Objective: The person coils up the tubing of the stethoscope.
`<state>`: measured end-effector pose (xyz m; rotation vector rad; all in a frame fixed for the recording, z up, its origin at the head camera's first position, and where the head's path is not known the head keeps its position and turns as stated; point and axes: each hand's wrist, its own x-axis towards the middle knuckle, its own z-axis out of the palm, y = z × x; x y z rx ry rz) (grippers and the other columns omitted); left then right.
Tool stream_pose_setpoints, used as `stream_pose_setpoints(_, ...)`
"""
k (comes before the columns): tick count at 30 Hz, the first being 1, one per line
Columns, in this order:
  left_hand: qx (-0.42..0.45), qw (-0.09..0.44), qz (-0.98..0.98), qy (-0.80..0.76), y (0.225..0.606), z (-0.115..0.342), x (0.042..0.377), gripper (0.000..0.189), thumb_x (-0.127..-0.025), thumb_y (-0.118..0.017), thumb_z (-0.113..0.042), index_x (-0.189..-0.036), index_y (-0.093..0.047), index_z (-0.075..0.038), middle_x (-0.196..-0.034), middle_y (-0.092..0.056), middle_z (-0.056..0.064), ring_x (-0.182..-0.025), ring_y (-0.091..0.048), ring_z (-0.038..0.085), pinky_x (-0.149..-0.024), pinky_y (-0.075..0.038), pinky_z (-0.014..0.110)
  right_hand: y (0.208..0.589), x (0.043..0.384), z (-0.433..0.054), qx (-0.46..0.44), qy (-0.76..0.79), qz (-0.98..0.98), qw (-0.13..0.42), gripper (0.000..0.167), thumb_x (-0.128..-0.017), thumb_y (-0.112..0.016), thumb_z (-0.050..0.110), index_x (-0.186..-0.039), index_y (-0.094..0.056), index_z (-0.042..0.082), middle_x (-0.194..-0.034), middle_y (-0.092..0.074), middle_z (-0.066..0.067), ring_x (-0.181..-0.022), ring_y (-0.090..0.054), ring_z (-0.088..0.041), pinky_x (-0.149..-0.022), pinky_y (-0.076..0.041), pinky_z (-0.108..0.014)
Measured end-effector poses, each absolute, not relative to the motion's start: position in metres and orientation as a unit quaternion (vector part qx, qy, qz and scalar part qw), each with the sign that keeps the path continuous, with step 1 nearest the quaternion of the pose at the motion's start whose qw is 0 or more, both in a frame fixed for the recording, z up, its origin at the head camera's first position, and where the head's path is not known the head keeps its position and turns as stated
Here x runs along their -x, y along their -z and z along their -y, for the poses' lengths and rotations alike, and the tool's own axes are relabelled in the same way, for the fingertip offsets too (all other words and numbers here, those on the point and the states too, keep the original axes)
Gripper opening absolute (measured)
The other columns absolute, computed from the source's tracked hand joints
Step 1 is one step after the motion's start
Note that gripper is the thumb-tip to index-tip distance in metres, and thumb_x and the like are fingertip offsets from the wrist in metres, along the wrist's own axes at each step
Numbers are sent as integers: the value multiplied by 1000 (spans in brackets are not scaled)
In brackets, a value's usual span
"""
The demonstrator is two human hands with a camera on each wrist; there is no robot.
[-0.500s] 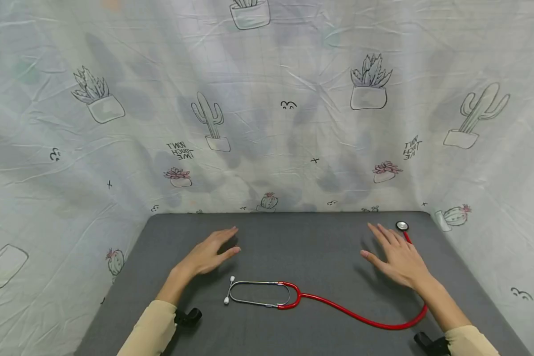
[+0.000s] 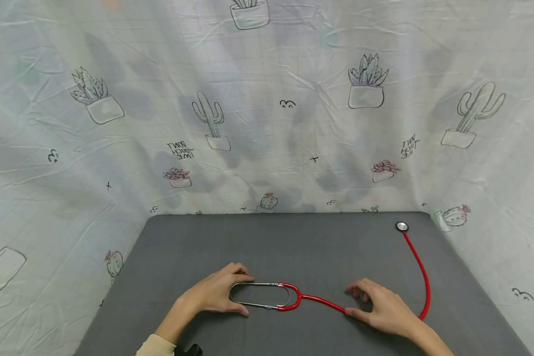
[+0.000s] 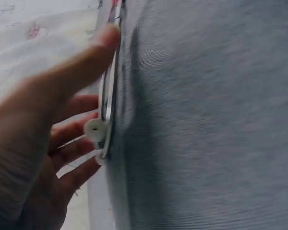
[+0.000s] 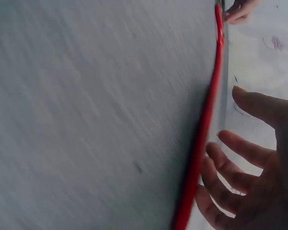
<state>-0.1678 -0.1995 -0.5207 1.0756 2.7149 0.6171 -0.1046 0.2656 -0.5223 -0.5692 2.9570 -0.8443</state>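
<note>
A stethoscope with red tubing [image 2: 322, 300] lies across the grey table. My left hand [image 2: 215, 291] is at its metal ear tubes [image 2: 258, 284], the thumb and fingers spread on opposite sides of the earpiece end. The white ear tips [image 3: 94, 129] show close to its fingers in the left wrist view; in the head view the hand hides them. Over the red tubing is my right hand [image 2: 384, 306], fingers loosely bent, its thumb tip overlapping the tube in the head view. The right wrist view shows the fingers [image 4: 230, 175] apart beside the tube, not wrapped round it.
The round chest piece [image 2: 402, 226] rests near the table's far right corner, with the tubing curving down from it. A white sheet [image 2: 267, 123] printed with cacti hangs behind and at both sides of the grey table [image 2: 293, 247].
Both hands have come down toward the stethoscope: the left moved to the ear tubes, the right moved left and nearer, over the red tubing. The stethoscope lies where it was.
</note>
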Motion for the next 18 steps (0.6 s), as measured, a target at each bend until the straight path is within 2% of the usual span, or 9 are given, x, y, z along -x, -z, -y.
stream_pose_setpoints(3, -364, 71, -903, -215, 524, 201, 164, 70, -81, -93, -56, -138, -76, -19, -129, -61, -11, -117, -58, 7, -98, -57, 32, 526, 98, -262, 201, 282, -938, 21, 35, -90, -86, 55, -111, -72, 32, -97, -64, 19, -82, -52, 9, -64, -44, -20)
stream_pose_setpoints(8, -377, 60, -889, -252, 530, 205, 164, 58, -86, -93, -43, -135, -78, -18, -122, -65, -9, -107, -59, 4, -90, -55, 26, 531, 93, -259, 233, 288, -929, 20, 31, -87, -91, 47, -104, -70, 33, -91, -59, 21, -81, -50, 9, -64, -43, -20)
stream_pose_setpoints(15, -389, 52, -880, -266, 532, 205, 167, 36, -91, -89, -38, -122, -82, -19, -107, -70, -12, -95, -60, -1, -86, -54, 23, 540, 92, -259, 271, 295, -915, -42, 18, -95, -86, 25, -99, -70, 30, -90, -61, 25, -81, -52, 12, -63, -46, -18)
stream_pose_setpoints(18, -402, 33, -879, -256, 530, 204, 167, 31, -93, -88, -36, -119, -83, -19, -102, -71, -12, -93, -58, -2, -85, -54, 24, 539, 92, -258, 278, 298, -912, -45, 15, -97, -83, 22, -100, -69, 27, -90, -63, 23, -80, -53, 13, -61, -48, -18)
